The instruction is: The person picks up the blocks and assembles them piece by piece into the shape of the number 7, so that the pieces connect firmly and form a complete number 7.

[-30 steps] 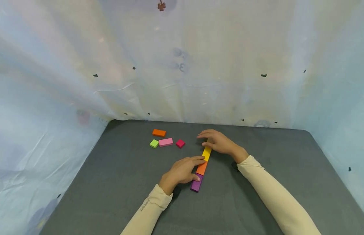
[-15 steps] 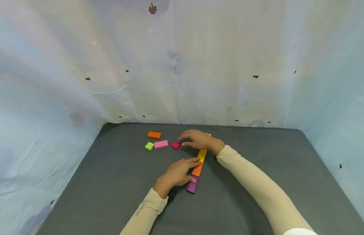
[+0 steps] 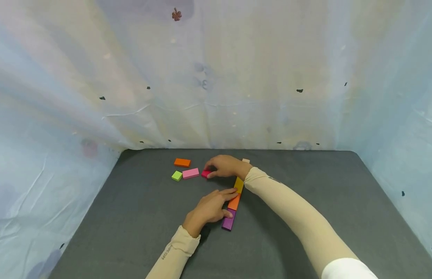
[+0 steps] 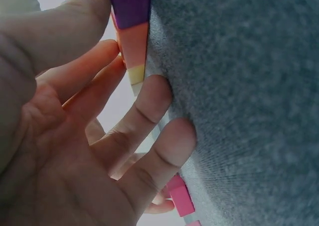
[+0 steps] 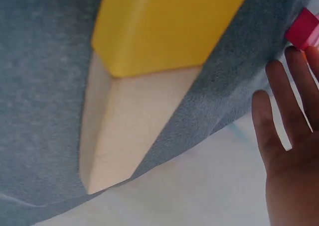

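Note:
A row of small blocks runs away from me on the grey table: purple (image 3: 228, 222), orange (image 3: 234, 203), yellow (image 3: 239, 186) and, farthest, a pale wood block (image 3: 246, 160). The left hand (image 3: 210, 206) rests along the row's left side, fingers extended onto the orange and yellow blocks, thumb on the purple one. Beyond it, the right hand (image 3: 225, 166) reaches over the row and pinches a red block (image 3: 204, 174) between thumb and fingers. The right wrist view shows the wood block (image 5: 134, 129) end to end with the yellow block (image 5: 169, 27).
Left of the red block lie a pink block (image 3: 191, 173), a light green block (image 3: 177, 176) and a loose orange block (image 3: 182, 162) behind them. The dark grey table (image 3: 132, 217) ends at a pale hanging cloth (image 3: 237, 77) at the back and sides.
The right hand has left the row's far end, moved left and taken hold of the red block. The wood block now shows. The left hand stays on the row.

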`<state>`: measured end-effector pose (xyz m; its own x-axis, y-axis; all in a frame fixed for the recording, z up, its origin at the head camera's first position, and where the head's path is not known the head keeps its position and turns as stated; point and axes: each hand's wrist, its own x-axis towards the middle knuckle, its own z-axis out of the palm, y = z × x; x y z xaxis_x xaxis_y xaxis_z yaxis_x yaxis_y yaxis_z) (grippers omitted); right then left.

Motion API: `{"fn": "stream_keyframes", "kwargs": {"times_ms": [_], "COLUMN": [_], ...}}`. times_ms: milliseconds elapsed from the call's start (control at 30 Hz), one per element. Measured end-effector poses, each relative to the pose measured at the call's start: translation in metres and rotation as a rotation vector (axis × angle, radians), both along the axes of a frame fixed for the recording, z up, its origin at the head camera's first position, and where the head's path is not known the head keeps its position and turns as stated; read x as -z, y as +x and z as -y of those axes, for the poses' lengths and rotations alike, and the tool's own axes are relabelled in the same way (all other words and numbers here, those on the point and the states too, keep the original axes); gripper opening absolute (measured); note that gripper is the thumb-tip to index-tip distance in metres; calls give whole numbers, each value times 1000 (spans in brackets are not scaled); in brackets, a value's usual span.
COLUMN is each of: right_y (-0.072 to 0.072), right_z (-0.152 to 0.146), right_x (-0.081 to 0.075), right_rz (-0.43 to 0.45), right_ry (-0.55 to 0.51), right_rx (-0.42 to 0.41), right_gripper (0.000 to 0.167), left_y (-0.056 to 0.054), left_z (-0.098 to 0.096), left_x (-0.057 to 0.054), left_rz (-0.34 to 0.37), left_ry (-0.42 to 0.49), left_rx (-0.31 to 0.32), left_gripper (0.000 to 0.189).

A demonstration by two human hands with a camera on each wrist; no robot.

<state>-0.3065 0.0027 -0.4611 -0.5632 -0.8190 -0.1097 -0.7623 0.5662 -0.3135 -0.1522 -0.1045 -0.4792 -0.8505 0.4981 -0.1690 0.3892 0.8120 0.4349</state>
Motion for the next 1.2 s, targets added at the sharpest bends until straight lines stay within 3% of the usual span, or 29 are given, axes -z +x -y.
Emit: {"fn": "stream_keyframes", "kwargs": {"times_ms": [233, 667, 1200], "right_y": [-4, -5, -11], "right_z": [3, 1, -21], "right_x": [8, 6, 5], "right_rz": [-47, 27, 9], "right_ry": [8, -46, -91], "right_rx": [37, 40, 64], "right_gripper": [30, 35, 38], "left_y": [-2, -5, -5], "left_z": [-2, 2, 0], "left_x": [1, 2, -1], "left_rz": [-8, 7, 25], "left_ry": [-2, 8, -19], "left_rx": [23, -1, -35], "left_gripper": [72, 73, 73]}}
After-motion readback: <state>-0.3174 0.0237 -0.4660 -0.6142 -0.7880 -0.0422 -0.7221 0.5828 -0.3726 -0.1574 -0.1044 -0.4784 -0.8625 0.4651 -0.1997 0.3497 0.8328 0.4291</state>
